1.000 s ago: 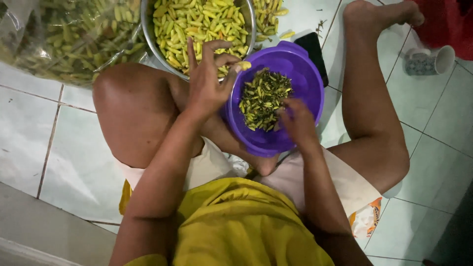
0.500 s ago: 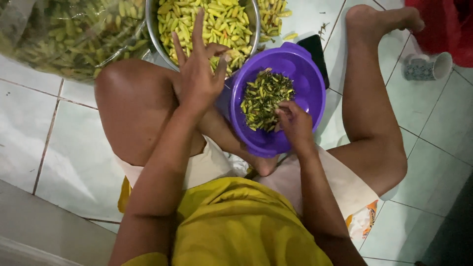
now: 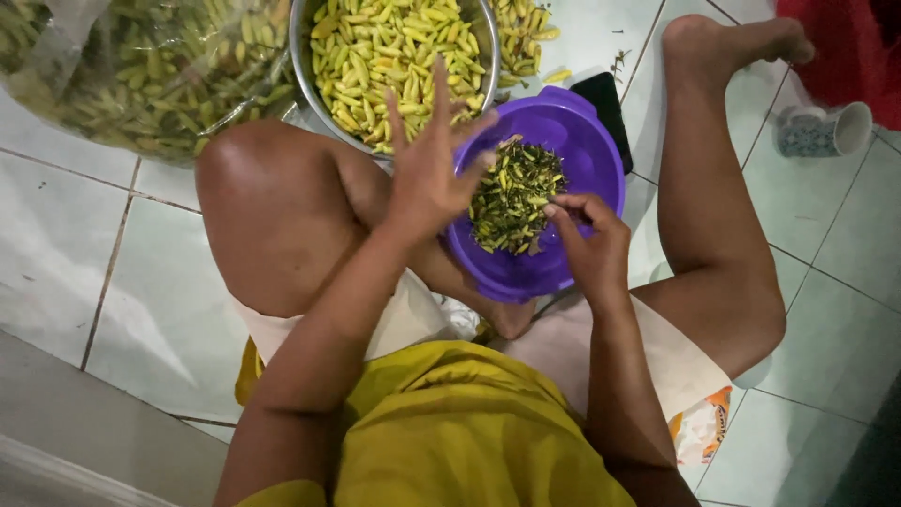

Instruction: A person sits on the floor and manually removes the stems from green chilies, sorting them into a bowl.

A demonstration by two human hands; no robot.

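Head view: hands [image 3: 427, 174] over purple bowl [image 3: 587, 141], beside steel pot [image 3: 305, 70], phone [image 3: 605, 99].

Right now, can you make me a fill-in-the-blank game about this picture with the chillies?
1. The green stems lie in a bowl coloured ____.
2. The yellow chillies fill a round bowl made of ____.
3. The left hand has its fingers spread ____.
4. The right hand rests over the rim of the ____ bowl.

Missing words: purple; metal; open; purple
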